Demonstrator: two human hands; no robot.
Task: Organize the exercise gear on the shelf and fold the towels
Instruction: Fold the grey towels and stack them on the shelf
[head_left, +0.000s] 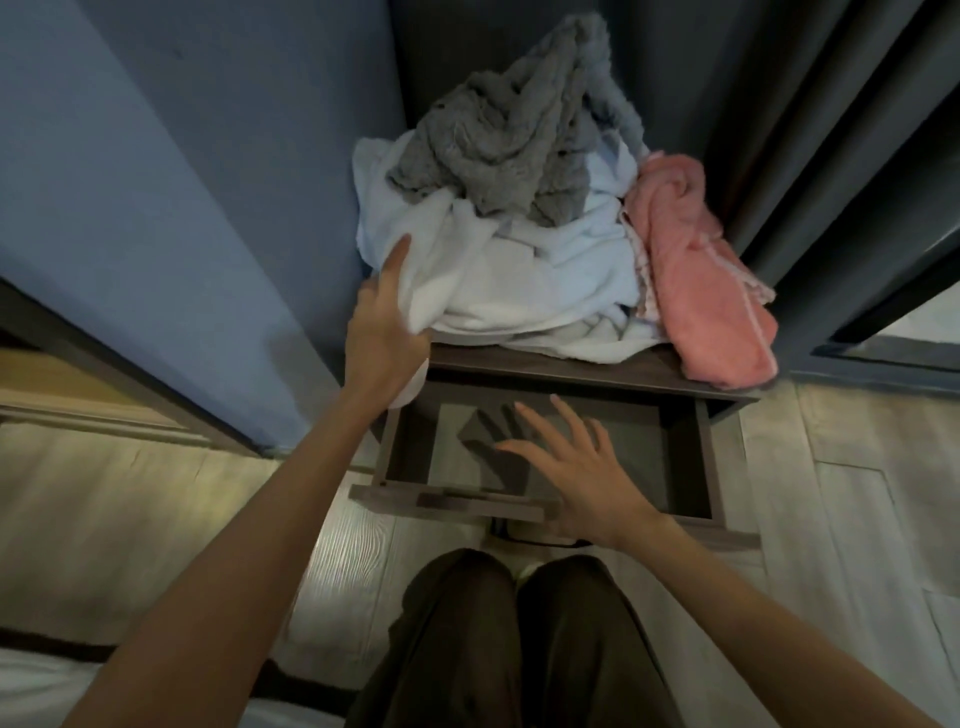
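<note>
Dim bluish light, hard shadow on the drawer (634, 457) floor, slight blur, wide-angle curvature at the edges.

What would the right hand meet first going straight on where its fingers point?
The right hand would probably reach the nightstand's front edge, under the white towel; depth unclear.

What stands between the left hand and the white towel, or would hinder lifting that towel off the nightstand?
Nothing between them: the left hand holds the white towel at its left edge. But the grey towel lies piled on it and the pink towel leans against its right side.
</note>
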